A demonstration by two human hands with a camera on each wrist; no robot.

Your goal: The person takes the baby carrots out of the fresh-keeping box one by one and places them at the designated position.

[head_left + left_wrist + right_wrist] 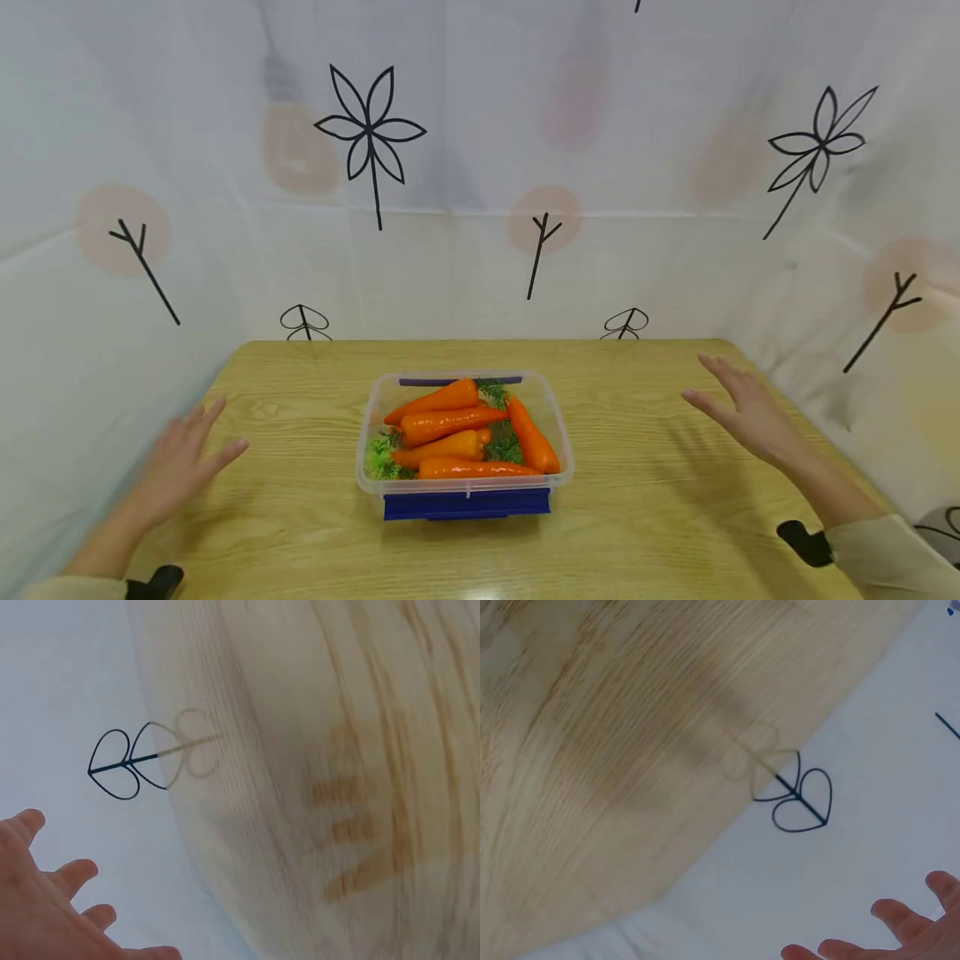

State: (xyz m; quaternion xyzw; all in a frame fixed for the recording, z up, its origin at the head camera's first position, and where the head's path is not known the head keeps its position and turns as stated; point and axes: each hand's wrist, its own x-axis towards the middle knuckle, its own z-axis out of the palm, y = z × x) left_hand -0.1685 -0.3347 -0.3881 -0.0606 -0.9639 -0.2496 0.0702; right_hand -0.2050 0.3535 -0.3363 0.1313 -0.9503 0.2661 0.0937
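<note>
Here's the left hand (176,471), fingers spread, grip wide, out to one side over the bench (300,467); and across from it the right hand (753,421), raised, grip just as wide. Between them, well apart from both, sits the clear tub (468,484), blue flap (467,504) facing front, orange carrots (453,425) piled inside among green tops (382,458); some overlap, so the count looks uncertain.

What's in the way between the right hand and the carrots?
The clear box: its side wall stands between the right hand and the carrots. I can't make out a lid, so from above nothing visible seems to block reaching in.
</note>
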